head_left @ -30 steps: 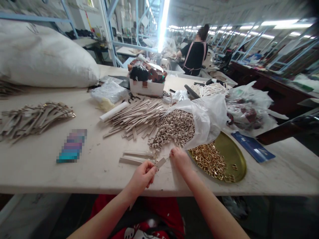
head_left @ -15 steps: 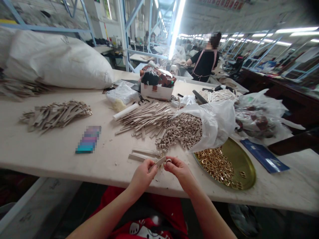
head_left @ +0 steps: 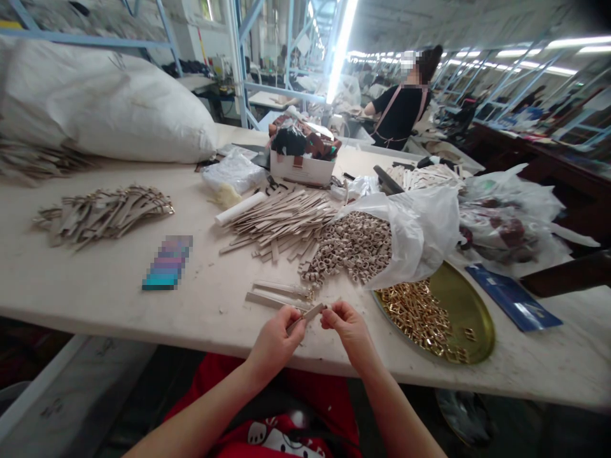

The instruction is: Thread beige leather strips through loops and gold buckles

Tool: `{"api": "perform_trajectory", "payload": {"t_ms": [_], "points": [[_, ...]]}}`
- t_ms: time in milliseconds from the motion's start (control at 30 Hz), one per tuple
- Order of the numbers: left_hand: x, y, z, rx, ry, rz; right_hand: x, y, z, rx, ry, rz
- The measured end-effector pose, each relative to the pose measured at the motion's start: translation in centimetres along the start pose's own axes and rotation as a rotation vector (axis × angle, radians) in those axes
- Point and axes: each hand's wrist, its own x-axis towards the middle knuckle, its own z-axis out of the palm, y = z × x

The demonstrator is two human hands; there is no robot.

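The person's left hand [head_left: 277, 340] pinches a flat beige strip [head_left: 314, 312] above the pale surface [head_left: 205, 305], near its front edge. The right hand [head_left: 348, 329] is bunched at the strip's tip, pinching a small pale loop [head_left: 326, 306] mostly hidden by the fingers. Beyond lie heaped beige rings [head_left: 356, 245]; rightward, shiny gold buckles [head_left: 415, 315] partly cover an oval gold-coloured tray [head_left: 465, 296].

A white light tube [head_left: 342, 51] glares ahead of me, with bright rows of ceiling lights [head_left: 566, 43] to the right. My worktop [head_left: 109, 273] gets soft, even light; beneath its edge I see gloom. Fine detail at my hands [head_left: 275, 337] blurs; the background smears toward the dark upper-right corner.
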Motion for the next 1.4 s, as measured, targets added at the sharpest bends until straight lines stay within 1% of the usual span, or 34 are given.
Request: {"api": "perform_trajectory", "payload": {"t_ms": [67,133,200,267,333,400,533,633,733,800,867,933,1000,1133,1167,1233,1300,1333,1400], "points": [[0.0,-0.2,0.0,0.036,-0.031,-0.012,0.0,0.3,-0.3,-0.061,-0.013,-0.041],[0.1,-0.3,0.0,0.069,-0.064,-0.021,-0.1,0.6,-0.5,-0.111,0.002,-0.102],[0.2,-0.3,-0.2,0.078,-0.092,-0.012,-0.2,0.8,-0.6,-0.098,0.023,-0.138],[0.4,-0.2,-0.3,0.063,-0.116,-0.004,-0.3,0.8,-0.5,-0.052,-0.002,-0.117],[0.5,0.0,-0.3,0.028,-0.134,-0.014,-0.3,0.6,-0.4,-0.021,-0.066,-0.067],[0.6,0.2,-0.2,-0.013,-0.147,-0.032,-0.4,0.3,-0.1,0.006,-0.099,-0.031],[0.5,0.2,-0.2,-0.105,-0.15,-0.047,-1.0,0.0,0.6,0.058,-0.07,-0.041],[0.1,0.2,-0.2,-0.173,-0.173,-0.075,-1.9,0.3,1.2,0.038,-0.061,-0.097],[-0.3,0.4,-0.1,-0.194,-0.165,-0.086,-2.7,0.5,1.9,-0.088,0.0,-0.207],[-0.4,0.5,-0.1,-0.2,-0.145,-0.088,-3.1,0.6,2.1,-0.164,0.017,-0.258],[-0.5,0.4,-0.1,-0.206,-0.128,-0.094,-3.4,0.6,2.1,-0.18,-0.01,-0.284],[-0.4,0.4,-0.1,-0.219,-0.128,-0.1,-3.7,0.5,2.1,-0.126,-0.049,-0.284],[-0.5,0.3,0.0,-0.228,-0.14,-0.106,-3.9,0.4,2.2,-0.048,-0.058,-0.233],[-1.0,0.7,-0.2,-0.21,-0.136,-0.104,-4.0,0.6,2.7,0.096,-0.048,-0.052],[-1.1,0.8,-0.3,-0.205,-0.135,-0.095,-3.9,0.7,2.8,0.148,-0.076,0.003],[-1.4,1.2,-0.6,-0.202,-0.151,-0.073,-3.9,0.9,2.9,0.27,-0.186,0.139],[-1.6,1.6,-0.9,-0.208,-0.2,-0.053,-3.8,1.1,2.9,0.385,-0.292,0.264],[-1.6,1.7,-1.0,-0.209,-0.23,-0.045,-3.8,1.1,2.9,0.436,-0.317,0.311],[-1.6,1.7,-1.1,-0.189,-0.271,-0.034,-3.7,1.1,2.8,0.52,-0.306,0.374]]}}
